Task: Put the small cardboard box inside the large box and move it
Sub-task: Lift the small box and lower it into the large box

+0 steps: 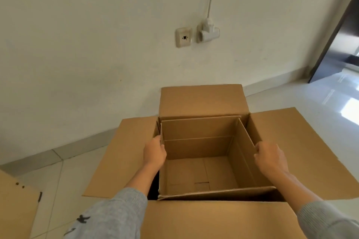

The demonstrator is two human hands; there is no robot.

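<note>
The large cardboard box (303, 147) stands on the floor below me with all of its flaps spread outward. Inside its opening sits the small cardboard box (198, 172), open at the top and empty, its upright flaps rising above the large box's rim. My left hand (154, 154) is closed around the small box's left wall. On the opposite side my right hand (271, 158) grips its right wall. Dark gaps show between the two boxes at the near left and near edge.
A white wall with a socket plate (183, 37) and a plugged adapter (208, 32) with its cable stands just behind the boxes. Another piece of cardboard (15, 205) lies at the lower left. A dark doorway (342, 44) opens at the right, over a glossy tiled floor (314, 97).
</note>
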